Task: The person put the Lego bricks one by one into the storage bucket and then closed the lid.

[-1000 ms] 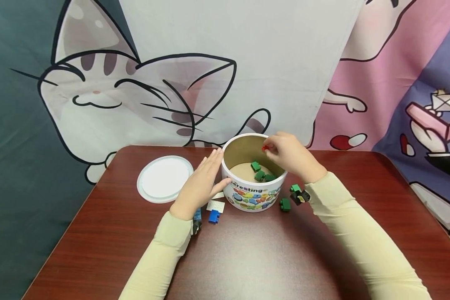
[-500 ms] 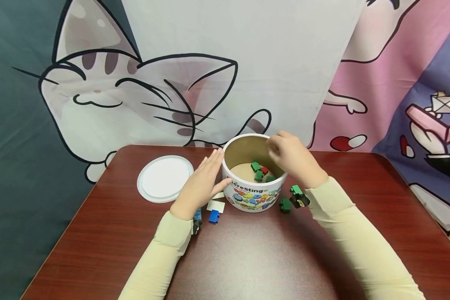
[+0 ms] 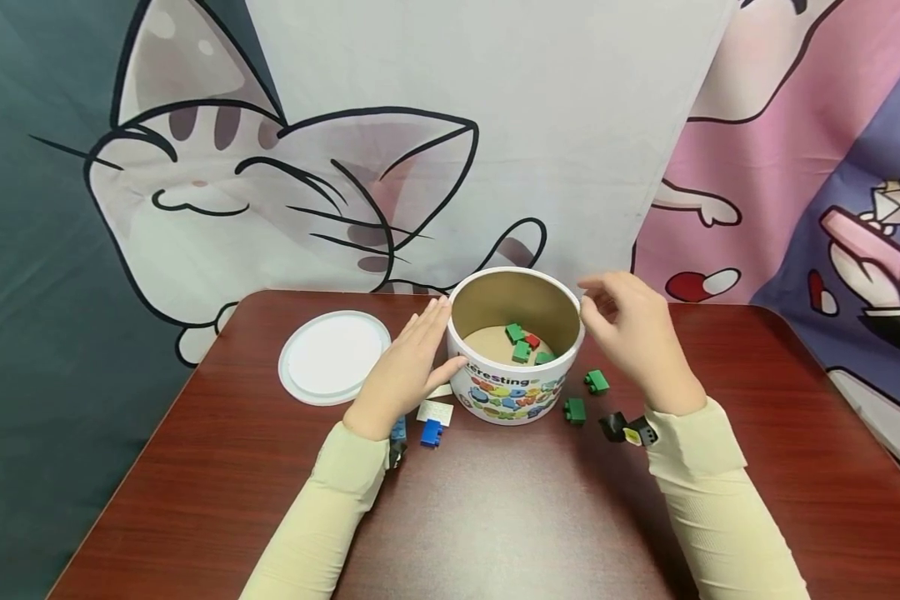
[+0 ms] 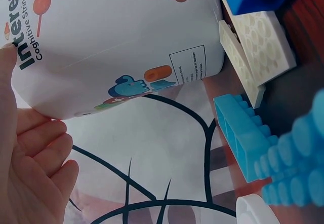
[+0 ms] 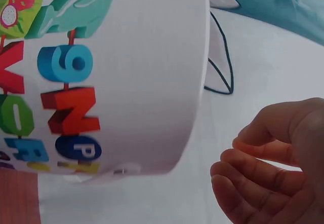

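A white round bucket [image 3: 512,400] with colourful printing stands uncovered near the far side of the table. Inside it lie several green bricks [image 3: 521,352] and one red brick [image 3: 532,341]. My left hand [image 3: 407,367] rests against the bucket's left side, fingers straight and thumb spread. In the left wrist view its fingers [image 4: 45,138] are right at the bucket's wall. Just right of the rim is my right hand [image 3: 637,333], loosely curled and holding nothing. On the table below it lie two green bricks, one nearer the front [image 3: 574,411] and one farther back [image 3: 596,382].
A round white lid [image 3: 334,357] lies left of the bucket. Between the left wrist and the bucket are a blue brick [image 3: 431,432], cream studded plates [image 3: 435,412] and light blue bricks [image 4: 240,133]. A cartoon-printed cloth [image 3: 570,100] hangs behind the table.
The right hand has let go of the red brick, which dropped into the bucket, then moved right, out past the rim. The left hand has stayed at the bucket.
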